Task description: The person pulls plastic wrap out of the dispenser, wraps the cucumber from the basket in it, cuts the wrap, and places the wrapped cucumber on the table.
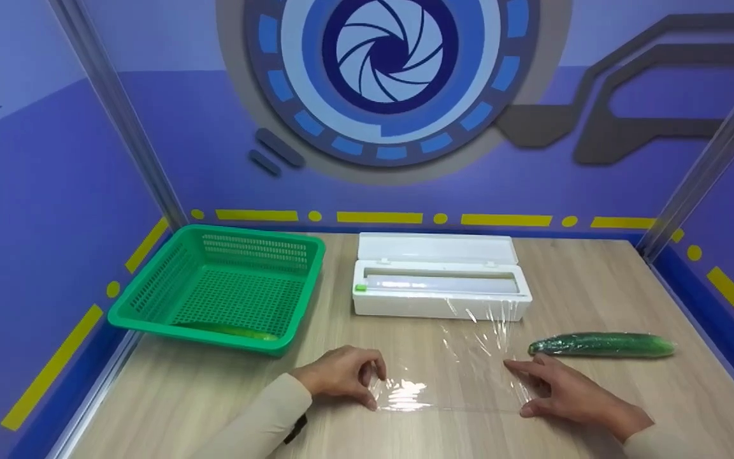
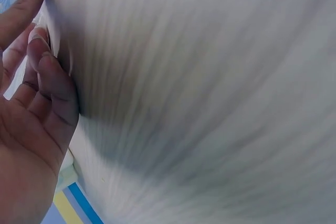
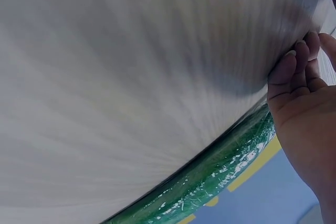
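A sheet of clear plastic wrap stretches from a white wrap dispenser toward me, close over the table. My left hand holds its near left corner, thumb at the corner and index finger bent above it. At the right edge, my right hand holds the wrap with thumb and index finger spread along it. Creases run from the right-hand side up to the dispenser. In the right wrist view, the curled fingers of my right hand rest low at the table. Just beyond that hand lies a film-wrapped cucumber.
The dispenser's lid is raised, showing the roll inside. A green plastic basket stands at the left with a cucumber in it, partly hidden by the near rim. Blue-purple walls enclose the wooden table at the back and sides.
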A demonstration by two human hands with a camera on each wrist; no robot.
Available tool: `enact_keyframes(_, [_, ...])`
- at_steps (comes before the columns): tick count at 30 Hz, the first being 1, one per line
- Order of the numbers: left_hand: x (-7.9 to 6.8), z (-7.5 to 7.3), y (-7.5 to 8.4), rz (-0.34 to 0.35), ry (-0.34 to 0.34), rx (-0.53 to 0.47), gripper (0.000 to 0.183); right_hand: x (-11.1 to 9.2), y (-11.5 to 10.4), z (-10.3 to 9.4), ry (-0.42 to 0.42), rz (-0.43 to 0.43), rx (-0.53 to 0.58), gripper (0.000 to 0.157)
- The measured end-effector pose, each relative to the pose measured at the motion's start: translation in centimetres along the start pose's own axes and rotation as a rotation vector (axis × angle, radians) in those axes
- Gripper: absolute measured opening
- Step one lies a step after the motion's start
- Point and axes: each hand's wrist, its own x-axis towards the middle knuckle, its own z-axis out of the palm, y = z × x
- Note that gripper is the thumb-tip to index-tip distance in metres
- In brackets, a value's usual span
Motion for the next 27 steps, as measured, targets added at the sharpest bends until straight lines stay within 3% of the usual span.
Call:
enact_keyframes(6, [0.2,0.1,0.0,0.01,-0.011,0.012,0.043,-0.1,-0.1,0.0,-0.018,0.017,0.022,0.079])
enact_keyframes(18, [-0.4,0.0,-0.2,-0.024,-0.007,-0.1,0.043,0.1,-0.1,-0.2,0.011,-0.013,0.017,0.079])
enact_keyframes(27, [-0.9,0.4,-0.5,-0.008,0.031,-0.098,0.043,0.2,0.0,0.0,0.01,-0.041,0.021,0.08])
